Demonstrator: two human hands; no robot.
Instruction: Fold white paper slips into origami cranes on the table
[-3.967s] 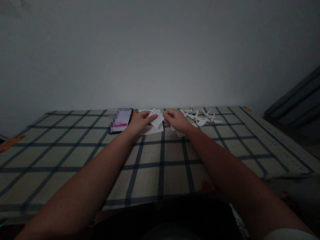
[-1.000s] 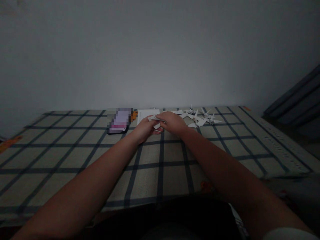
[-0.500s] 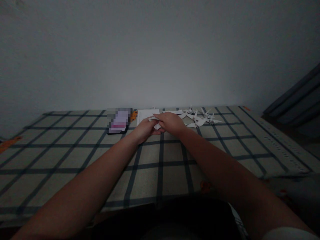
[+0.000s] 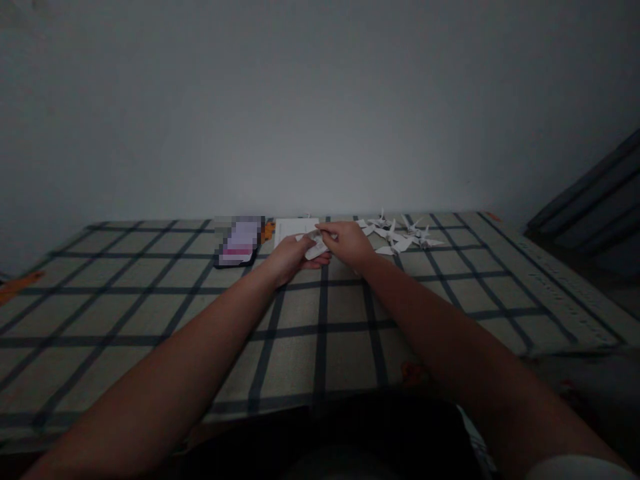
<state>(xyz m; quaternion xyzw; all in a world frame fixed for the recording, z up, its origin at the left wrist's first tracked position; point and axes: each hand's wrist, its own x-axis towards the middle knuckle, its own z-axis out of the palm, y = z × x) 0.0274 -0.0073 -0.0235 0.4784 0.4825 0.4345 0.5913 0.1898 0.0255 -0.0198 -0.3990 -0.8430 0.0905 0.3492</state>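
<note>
Both my hands meet at the far middle of a checked cloth [image 4: 320,320]. My left hand [image 4: 290,259] and my right hand [image 4: 346,243] pinch a small folded piece of white paper [image 4: 317,248] between them, fingers closed on it. A flat white sheet [image 4: 293,229] lies just behind the hands. Several finished white paper cranes [image 4: 400,235] stand to the right of my right hand.
A phone [image 4: 239,241] with a lit screen lies to the left of my left hand, near the wall. A small orange thing [image 4: 269,231] sits between phone and sheet. The cloth ends at the right edge [image 4: 560,287]; a dark slanted object [image 4: 595,193] stands beyond.
The hands stayed together at the same spot. The folded paper turned between the fingers, and my right hand rose slightly over it.
</note>
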